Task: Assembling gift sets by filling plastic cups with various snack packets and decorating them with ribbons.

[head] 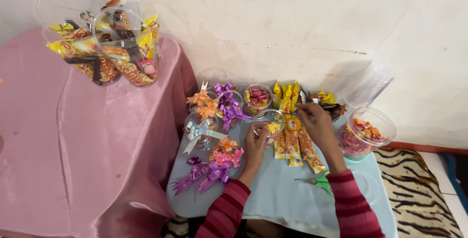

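Observation:
My left hand [255,146] grips the side of a clear plastic cup [271,119] holding a yellow snack, on a pale blue table [282,189]. My right hand [318,121] reaches over yellow-and-orange snack packets [292,146] lying flat on the table, its fingers pinched near the packets at the back [286,95]; what it holds I cannot tell. Both sleeves are striped red.
Ribbon bows in purple, orange and silver [214,135] lie to the left. A cup of pink candies [257,97] stands behind, a larger candy cup [363,133] and stacked clear cups [373,84] at the right. Green scissors [316,181] lie in front. Filled cups [105,43] stand on pink cloth.

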